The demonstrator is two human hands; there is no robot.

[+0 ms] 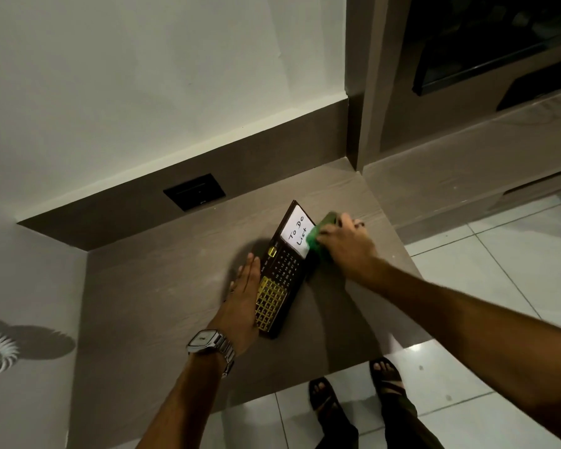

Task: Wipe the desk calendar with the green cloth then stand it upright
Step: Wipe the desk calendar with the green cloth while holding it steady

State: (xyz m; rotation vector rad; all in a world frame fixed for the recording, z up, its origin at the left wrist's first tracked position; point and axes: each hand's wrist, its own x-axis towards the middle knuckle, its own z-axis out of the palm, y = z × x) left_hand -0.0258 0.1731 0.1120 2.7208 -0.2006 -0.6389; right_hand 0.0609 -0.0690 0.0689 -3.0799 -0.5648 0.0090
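Observation:
The dark desk calendar [284,270] lies flat on the brown desk [162,286], with a white "To Do List" panel at its far end and a gold grid at its near end. My left hand [245,291] rests flat, fingers together, against the calendar's left edge, with a silver watch on the wrist. My right hand [344,243] grips the green cloth [318,231] and presses it on the calendar's far right edge, beside the white panel. Most of the cloth is hidden under the hand.
A black wall socket [194,191] sits in the brown backsplash behind the desk. A cabinet and shelf [467,140] stand to the right. White floor tiles [499,254] lie beyond the desk's right and near edges, where my sandalled feet [353,390] stand.

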